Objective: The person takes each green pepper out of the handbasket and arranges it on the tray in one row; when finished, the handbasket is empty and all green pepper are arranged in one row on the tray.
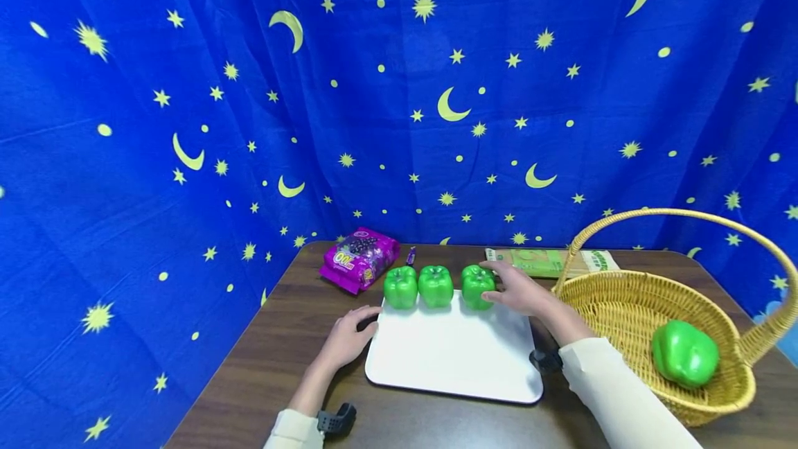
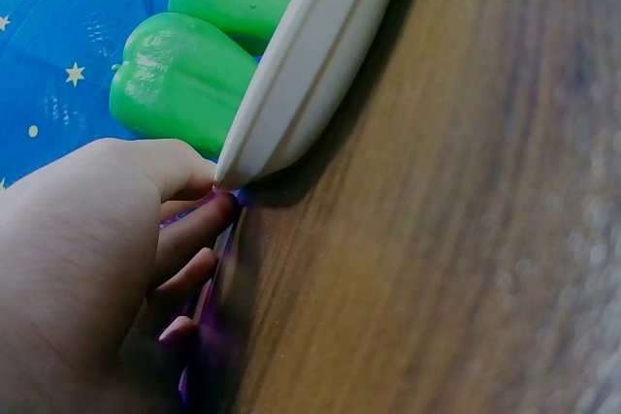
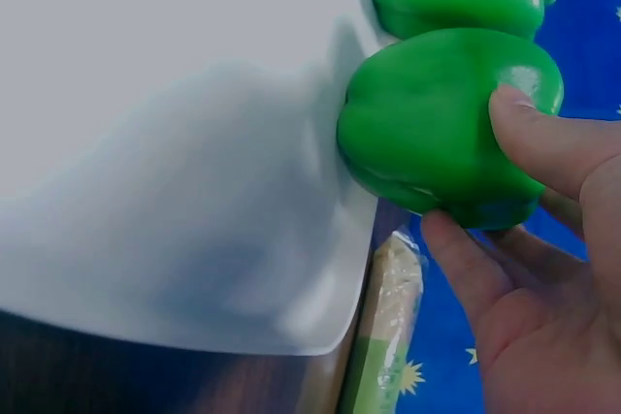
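Note:
Three green bell peppers stand in a row along the far edge of a white tray (image 1: 450, 362). The left pepper (image 1: 400, 288) and the middle pepper (image 1: 435, 287) sit close together, with a gap before the right pepper (image 1: 476, 288). My right hand (image 1: 520, 289) holds that right pepper, thumb on one side and fingers on the other, as the right wrist view shows. At the tray's left edge, my left hand (image 1: 345, 339) touches the rim near the far corner with its thumb and index finger; its other fingers hang loosely beside the tray.
A yellow wicker basket (image 1: 601, 296) with a tall handle stands at the right, another green bell pepper (image 1: 686, 354) inside. Behind the tray lie a purple bag (image 1: 360, 258), a small purple piece (image 1: 411, 256) and a long green-and-white packet (image 1: 537, 263). A blue curtain hangs behind the table.

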Demonstrator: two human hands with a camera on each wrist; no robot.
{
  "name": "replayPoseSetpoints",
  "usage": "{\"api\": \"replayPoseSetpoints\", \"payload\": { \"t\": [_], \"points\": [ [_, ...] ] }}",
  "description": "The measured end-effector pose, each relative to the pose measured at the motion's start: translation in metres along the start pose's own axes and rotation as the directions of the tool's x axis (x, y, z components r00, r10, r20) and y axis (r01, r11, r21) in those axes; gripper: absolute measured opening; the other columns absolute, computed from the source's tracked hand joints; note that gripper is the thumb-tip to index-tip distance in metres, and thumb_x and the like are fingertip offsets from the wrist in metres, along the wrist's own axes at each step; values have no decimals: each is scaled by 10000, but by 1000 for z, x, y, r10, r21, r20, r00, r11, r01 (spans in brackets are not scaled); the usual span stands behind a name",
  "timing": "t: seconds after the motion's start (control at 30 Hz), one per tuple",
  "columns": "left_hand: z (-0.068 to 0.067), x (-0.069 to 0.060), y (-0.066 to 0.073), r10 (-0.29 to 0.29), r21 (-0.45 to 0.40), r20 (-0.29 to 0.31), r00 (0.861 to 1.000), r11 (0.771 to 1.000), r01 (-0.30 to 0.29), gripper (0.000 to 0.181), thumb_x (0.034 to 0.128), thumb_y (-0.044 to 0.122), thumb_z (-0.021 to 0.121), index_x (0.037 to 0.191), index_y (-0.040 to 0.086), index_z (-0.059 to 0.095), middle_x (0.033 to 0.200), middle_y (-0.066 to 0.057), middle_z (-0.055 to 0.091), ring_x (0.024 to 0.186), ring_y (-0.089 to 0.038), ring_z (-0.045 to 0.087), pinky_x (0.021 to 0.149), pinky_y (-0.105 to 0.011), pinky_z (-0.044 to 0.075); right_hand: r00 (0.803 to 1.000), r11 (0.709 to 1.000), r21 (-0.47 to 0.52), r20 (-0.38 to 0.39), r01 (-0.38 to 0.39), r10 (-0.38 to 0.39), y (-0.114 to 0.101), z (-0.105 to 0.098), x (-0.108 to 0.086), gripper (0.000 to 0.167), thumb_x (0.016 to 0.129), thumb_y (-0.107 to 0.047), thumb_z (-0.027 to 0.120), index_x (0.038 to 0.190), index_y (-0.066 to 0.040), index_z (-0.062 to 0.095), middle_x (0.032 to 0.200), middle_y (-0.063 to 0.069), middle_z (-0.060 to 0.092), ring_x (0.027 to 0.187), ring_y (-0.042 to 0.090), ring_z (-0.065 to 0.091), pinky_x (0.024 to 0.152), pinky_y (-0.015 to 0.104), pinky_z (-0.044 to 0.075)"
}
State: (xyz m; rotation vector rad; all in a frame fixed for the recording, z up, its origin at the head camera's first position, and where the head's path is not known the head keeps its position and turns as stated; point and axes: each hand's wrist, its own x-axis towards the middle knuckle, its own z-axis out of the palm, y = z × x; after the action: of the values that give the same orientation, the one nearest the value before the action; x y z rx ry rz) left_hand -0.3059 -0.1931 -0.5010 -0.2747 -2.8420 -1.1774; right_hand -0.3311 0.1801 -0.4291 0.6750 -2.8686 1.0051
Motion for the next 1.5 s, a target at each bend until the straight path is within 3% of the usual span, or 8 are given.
{"api": "replayPoseSetpoints", "payload": {
  "t": [0.57,0.83,1.07,1.3,1.5],
  "points": [
    [0,0,0,6,-2,13,1000,1000,-6,314,942,256,603,1252,228,646,1393,-145,499,1319,-382,385,1072,-614,248,1000,1000,16,-13,11,-11,-4,6,4,700,867,-200,731,1437,-4,376,1404,218,447,1269,391,429,1044,534,358],
    [1,0,-2,5,1,7,1000,1000,-5,310,940,252,612,1247,233,650,1388,-136,507,1315,-363,399,1076,-598,260,996,996,-24,-8,-85,85,-16,-6,-4,812,862,-340,725,1489,-58,292,1449,234,382,1276,416,412,1022,586,355],
    [0,2,-2,4,-8,11,1000,1000,-4,311,941,265,612,1249,245,648,1392,-127,504,1319,-354,396,1081,-594,253,999,999,-46,-40,-21,19,-33,-29,-15,622,890,-278,700,1391,-15,443,1355,215,491,1198,390,499,969,548,426],
    [0,2,-2,0,-9,12,1000,1000,0,313,942,256,608,1252,242,644,1396,-133,499,1326,-367,382,1082,-610,233,991,990,-47,-5,130,-131,-39,-50,-35,311,883,-197,704,1149,-53,632,1083,91,658,968,239,639,840,430,532],
    [1,2,-3,8,-9,9,1000,1000,-8,310,942,259,607,1249,249,646,1393,-127,504,1327,-359,384,1086,-607,226,989,986,-84,30,146,-144,-39,-70,-64,240,896,-234,689,1091,-95,668,986,-9,674,867,99,630,765,329,549]
  ]
}}
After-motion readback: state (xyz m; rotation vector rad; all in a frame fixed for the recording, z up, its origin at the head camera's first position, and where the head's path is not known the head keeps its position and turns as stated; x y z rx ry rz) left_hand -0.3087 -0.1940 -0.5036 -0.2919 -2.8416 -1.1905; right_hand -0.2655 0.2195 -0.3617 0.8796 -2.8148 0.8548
